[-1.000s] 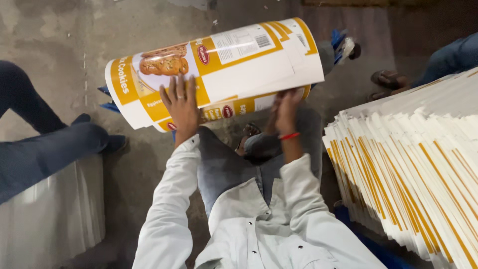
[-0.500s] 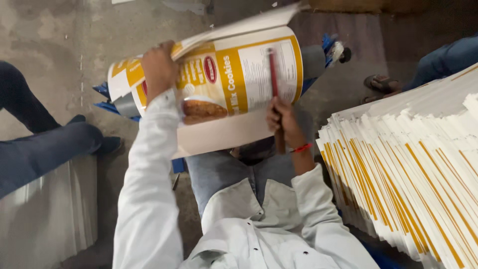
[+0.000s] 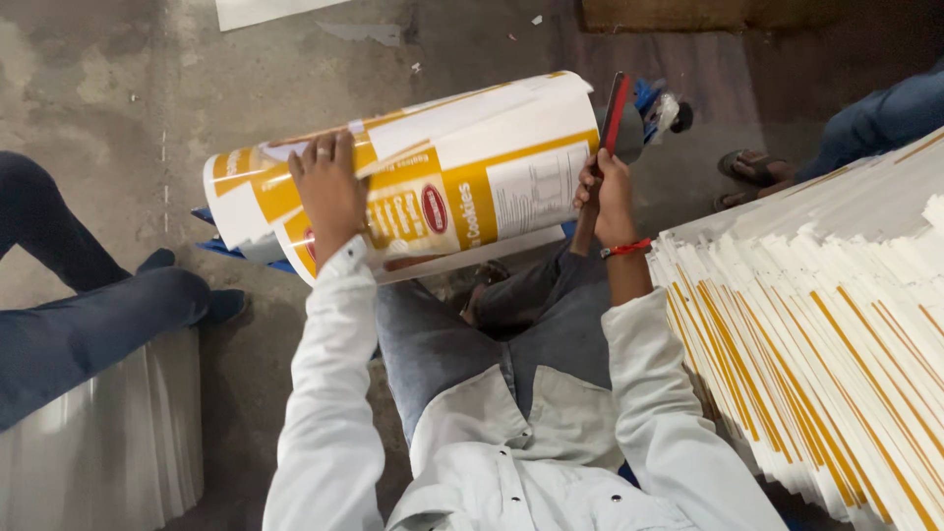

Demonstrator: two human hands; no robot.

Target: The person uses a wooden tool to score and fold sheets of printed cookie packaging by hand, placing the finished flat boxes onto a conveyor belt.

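A printed white-and-yellow carton sheet (image 3: 462,177) is rolled into a wide tube and lies across my knees. My left hand (image 3: 327,192) presses flat on top of the roll near its left end. My right hand (image 3: 608,197) is at the roll's right end, closed around a thin red-and-black tool (image 3: 616,110) that stands upright against the tube's edge. A red thread band circles my right wrist.
A large fanned stack of flat white-and-yellow carton sheets (image 3: 826,324) fills the right side. Another white stack (image 3: 108,452) sits at the lower left. A person's leg in dark trousers (image 3: 88,315) is on the left; a sandalled foot (image 3: 752,172) is at the upper right.
The rolled sheet has turned and closed up tighter. My left hand shifted from the roll's top left corner onto its upper side; my right hand moved from the sheet's inner face to the right end with the tool.
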